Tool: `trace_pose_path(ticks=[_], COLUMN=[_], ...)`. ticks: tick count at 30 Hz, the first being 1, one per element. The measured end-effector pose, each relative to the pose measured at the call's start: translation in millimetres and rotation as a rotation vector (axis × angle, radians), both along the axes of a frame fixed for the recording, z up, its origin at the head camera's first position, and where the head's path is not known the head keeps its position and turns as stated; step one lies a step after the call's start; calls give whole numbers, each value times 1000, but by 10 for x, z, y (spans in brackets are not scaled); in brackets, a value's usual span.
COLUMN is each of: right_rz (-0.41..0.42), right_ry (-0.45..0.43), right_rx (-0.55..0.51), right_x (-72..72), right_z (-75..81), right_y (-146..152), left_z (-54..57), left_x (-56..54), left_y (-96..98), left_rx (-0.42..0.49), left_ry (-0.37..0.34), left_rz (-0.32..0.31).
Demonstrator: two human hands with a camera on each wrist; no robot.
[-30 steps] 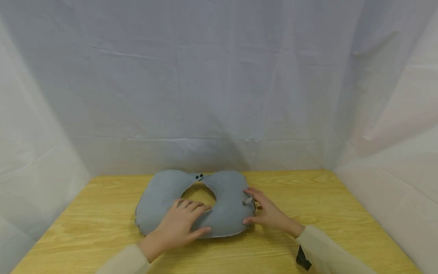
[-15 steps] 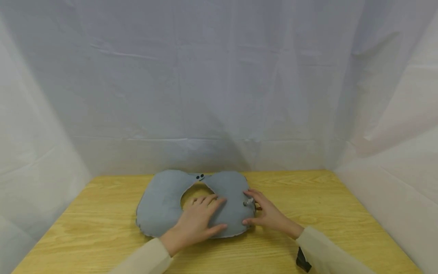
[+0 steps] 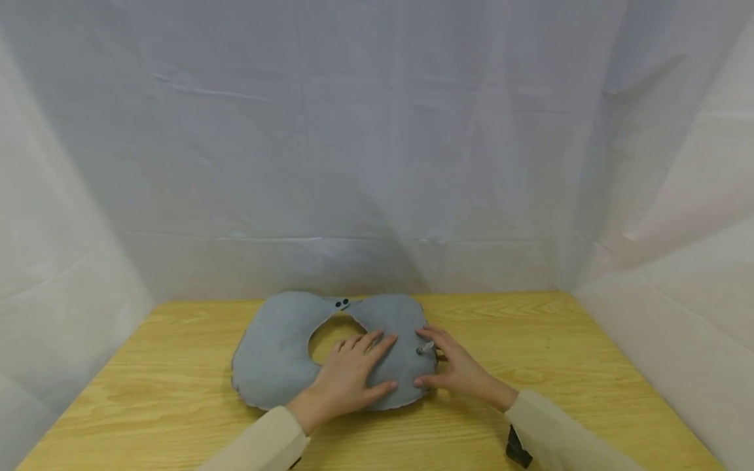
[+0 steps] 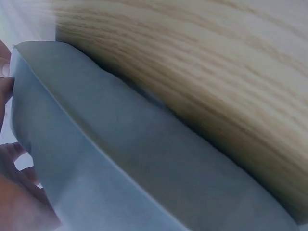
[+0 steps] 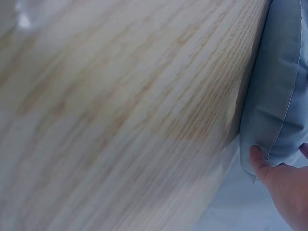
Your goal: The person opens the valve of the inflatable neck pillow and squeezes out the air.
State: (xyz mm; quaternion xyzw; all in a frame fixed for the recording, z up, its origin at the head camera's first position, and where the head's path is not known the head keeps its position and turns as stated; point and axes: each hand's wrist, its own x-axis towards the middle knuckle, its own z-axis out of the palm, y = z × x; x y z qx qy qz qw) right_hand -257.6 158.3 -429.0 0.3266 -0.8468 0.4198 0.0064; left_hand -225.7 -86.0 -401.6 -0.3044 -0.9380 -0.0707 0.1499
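Pillow: grey U-shaped inflatable neck pillow (image 3: 277,356), lying flat on the light wooden table (image 3: 565,353).
Left hand (image 3: 347,379): fingers spread, pressing its right lobe.
Right hand (image 3: 456,369): fingers curled round the right edge beside the small valve (image 3: 424,348).
Risk: uneven pressure could probably slide it sideways.

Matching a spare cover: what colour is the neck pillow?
Grey-blue; the neck pillow shows best in the head view.
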Motion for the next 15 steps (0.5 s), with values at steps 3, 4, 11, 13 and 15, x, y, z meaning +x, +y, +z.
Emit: trace_pose_path(ticks=[3, 4, 11, 13, 15], right_rz=[3, 6, 21, 21, 16], right_ry=[-1, -1, 15, 14, 12], right_rx=[-5, -5, -23, -26, -27], right_x=[1, 5, 12, 39, 56], right_z=[1, 5, 26, 56, 66], right_y=[-4, -5, -6, -11, -13], left_z=[-21, -27, -77, -84, -85], left_x=[-2, -3, -28, -34, -35], left_y=[2, 3, 25, 37, 53], left_rx=[2, 4, -4, -15, -21], left_ry=[8, 11, 10, 7, 1], left_rz=[1, 1, 8, 9, 10])
